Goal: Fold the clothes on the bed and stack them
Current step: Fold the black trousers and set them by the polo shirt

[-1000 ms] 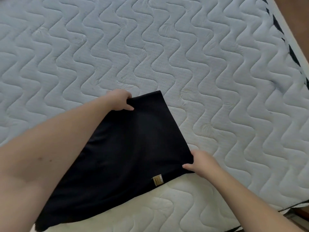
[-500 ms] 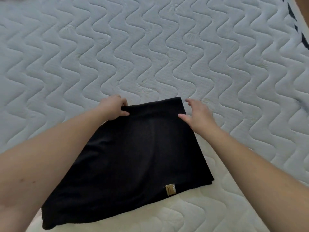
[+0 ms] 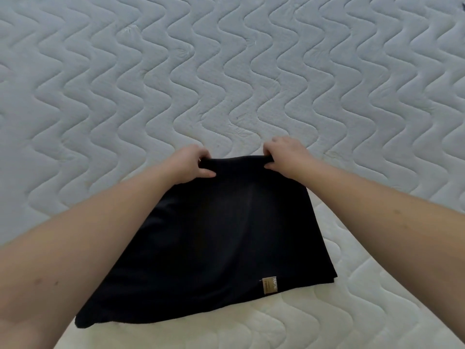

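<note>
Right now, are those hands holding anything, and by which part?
Yes. The left hand and right hand both grip the black garment at its far edge, one at each corner.

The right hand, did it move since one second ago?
Yes. The right hand went from the black garment's near right edge to its far corner, and now grips it.

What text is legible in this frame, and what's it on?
"ORIGINAL", roughly, printed sideways along the edge of the small tan tag sewn near the hem of the black garment; partly blurred, so uncertain.
Smaller print on the rest of that tag: too small to read.
No other text shows on the mattress.
</note>
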Demonstrator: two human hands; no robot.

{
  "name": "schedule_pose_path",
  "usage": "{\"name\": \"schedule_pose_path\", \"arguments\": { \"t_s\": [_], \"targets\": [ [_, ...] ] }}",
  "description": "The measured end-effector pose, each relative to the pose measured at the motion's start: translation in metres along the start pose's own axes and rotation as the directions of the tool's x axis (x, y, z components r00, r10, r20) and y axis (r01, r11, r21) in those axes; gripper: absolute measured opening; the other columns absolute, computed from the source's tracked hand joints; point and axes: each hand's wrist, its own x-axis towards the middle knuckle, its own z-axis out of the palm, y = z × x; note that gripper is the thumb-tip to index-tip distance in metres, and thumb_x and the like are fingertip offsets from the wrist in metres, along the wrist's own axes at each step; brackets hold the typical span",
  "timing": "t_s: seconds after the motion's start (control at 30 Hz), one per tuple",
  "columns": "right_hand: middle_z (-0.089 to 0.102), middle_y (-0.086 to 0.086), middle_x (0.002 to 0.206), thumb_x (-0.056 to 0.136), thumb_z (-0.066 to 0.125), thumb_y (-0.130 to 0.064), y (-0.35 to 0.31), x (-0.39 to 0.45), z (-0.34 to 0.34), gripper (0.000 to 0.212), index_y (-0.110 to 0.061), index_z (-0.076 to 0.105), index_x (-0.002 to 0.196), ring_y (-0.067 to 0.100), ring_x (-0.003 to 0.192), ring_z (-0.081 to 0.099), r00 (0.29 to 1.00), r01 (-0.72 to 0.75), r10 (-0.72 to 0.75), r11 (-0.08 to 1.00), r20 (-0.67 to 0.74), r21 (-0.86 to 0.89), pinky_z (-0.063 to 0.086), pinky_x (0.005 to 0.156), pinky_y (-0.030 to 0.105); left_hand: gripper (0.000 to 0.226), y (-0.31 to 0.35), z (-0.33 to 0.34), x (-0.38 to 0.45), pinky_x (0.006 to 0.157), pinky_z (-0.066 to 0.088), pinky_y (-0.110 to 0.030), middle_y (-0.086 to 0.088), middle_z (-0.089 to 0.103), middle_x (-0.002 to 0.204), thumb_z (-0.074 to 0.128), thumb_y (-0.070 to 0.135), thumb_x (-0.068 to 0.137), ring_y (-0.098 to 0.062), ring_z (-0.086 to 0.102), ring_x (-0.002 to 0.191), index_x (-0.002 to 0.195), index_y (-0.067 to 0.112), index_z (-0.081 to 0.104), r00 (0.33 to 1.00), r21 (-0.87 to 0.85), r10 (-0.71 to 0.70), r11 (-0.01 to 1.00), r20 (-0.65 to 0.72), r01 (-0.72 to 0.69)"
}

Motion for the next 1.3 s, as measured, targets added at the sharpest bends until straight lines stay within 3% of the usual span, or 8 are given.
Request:
{"name": "schedule_pose_path", "arguments": {
  "t_s": [0.1, 0.23, 0.33, 0.63, 0.87, 1.07, 1.2, 1.3],
  "targets": [
    [0.056, 0.001, 0.086, 0.088, 0.062, -0.018, 0.004, -0.015, 0.005, 0.018, -0.022, 0.045, 0.087, 0.03, 0.089, 0.056, 0.993, 0.071, -0.065, 0.996, -0.096, 0.058, 0.037, 0.076, 0.035, 0.024, 0.006, 0.005, -0.014, 0.071, 0.036, -0.028, 0.007, 0.055, 0.087, 0.076, 0.025, 0.082, -0.018, 0.054, 0.083, 0.091, 0.023, 0.053, 0.995, -0.09, 0.0, 0.996, -0.096, -0.009],
    [0.061, 0.007, 0.078, 0.071, 0.06, 0.007, 0.011, -0.045, 0.015, 0.022, -0.011, 0.057, 0.083, 0.03, 0.076, 0.057, 0.912, 0.231, -0.215, 0.973, -0.35, 0.003, 0.036, 0.071, 0.035, 0.02, 0.022, 0.014, -0.048, 0.064, 0.034, -0.021, 0.008, 0.051, 0.082, 0.071, 0.012, 0.082, -0.019, 0.051, 0.079, 0.086, 0.02, 0.053, 0.949, -0.092, 0.136, 0.981, -0.284, -0.169],
    [0.065, 0.007, 0.084, 0.071, 0.045, -0.001, 0.013, -0.072, 0.026, 0.021, -0.01, 0.061, 0.081, 0.029, 0.074, 0.058, 0.832, 0.295, -0.294, 0.953, -0.471, -0.074, 0.042, 0.068, 0.034, 0.017, 0.034, 0.031, -0.079, 0.067, 0.038, -0.031, -0.007, 0.054, 0.088, 0.072, 0.003, 0.076, -0.026, 0.052, 0.081, 0.087, 0.008, 0.06, 0.896, -0.018, 0.217, 0.97, -0.388, -0.242],
    [0.071, 0.003, 0.104, 0.076, 0.068, 0.002, 0.019, -0.132, 0.071, 0.022, -0.012, 0.072, 0.093, 0.03, 0.092, 0.064, 0.835, 0.27, -0.282, 0.958, -0.472, -0.095, 0.047, 0.082, 0.041, 0.03, 0.049, 0.111, -0.143, 0.06, 0.049, -0.039, -0.009, 0.061, 0.081, 0.077, -0.006, 0.058, -0.03, 0.057, 0.069, 0.083, 0.007, 0.068, 0.849, 0.241, 0.368, 0.925, -0.378, -0.294],
    [0.068, 0.01, 0.121, 0.074, 0.076, 0.002, 0.009, -0.162, 0.092, 0.034, -0.009, 0.074, 0.106, 0.033, 0.108, 0.064, 0.909, 0.154, -0.166, 0.986, -0.383, -0.061, 0.05, 0.088, 0.046, 0.03, 0.039, 0.14, -0.161, 0.064, 0.052, -0.038, -0.005, 0.066, 0.086, 0.078, -0.002, 0.07, -0.028, 0.061, 0.071, 0.095, 0.012, 0.073, 0.898, 0.303, 0.249, 0.943, -0.363, -0.138],
    [0.065, 0.008, 0.127, 0.083, 0.069, -0.004, -0.005, -0.176, 0.093, 0.032, -0.011, 0.071, 0.115, 0.03, 0.119, 0.059, 0.942, 0.118, -0.1, 0.992, -0.32, 0.038, 0.046, 0.096, 0.046, 0.026, 0.037, 0.133, -0.167, 0.055, 0.046, -0.035, -0.004, 0.059, 0.069, 0.076, -0.006, 0.061, -0.028, 0.055, 0.061, 0.078, 0.011, 0.067, 0.921, 0.377, 0.18, 0.925, -0.346, -0.039],
    [0.061, 0.005, 0.115, 0.094, 0.06, -0.022, -0.011, -0.173, 0.086, 0.025, -0.013, 0.063, 0.117, 0.022, 0.106, 0.057, 0.906, -0.064, 0.22, 0.916, -0.362, 0.397, 0.045, 0.093, 0.039, 0.029, 0.041, 0.131, -0.162, 0.059, 0.047, -0.037, -0.007, 0.059, 0.078, 0.071, -0.006, 0.057, -0.029, 0.054, 0.065, 0.081, 0.01, 0.065, 0.917, 0.426, 0.203, 0.904, -0.343, -0.041],
    [0.055, 0.006, 0.121, 0.093, 0.057, -0.045, -0.014, -0.157, 0.077, 0.044, -0.013, 0.05, 0.123, 0.022, 0.106, 0.056, 0.752, -0.421, 0.659, 0.473, 0.007, 0.774, 0.046, 0.085, 0.035, 0.042, 0.044, 0.136, -0.158, 0.066, 0.049, -0.038, -0.009, 0.062, 0.093, 0.075, 0.003, 0.063, -0.03, 0.059, 0.076, 0.103, 0.011, 0.068, 0.915, 0.431, 0.217, 0.901, -0.339, -0.053]
  ]
}}
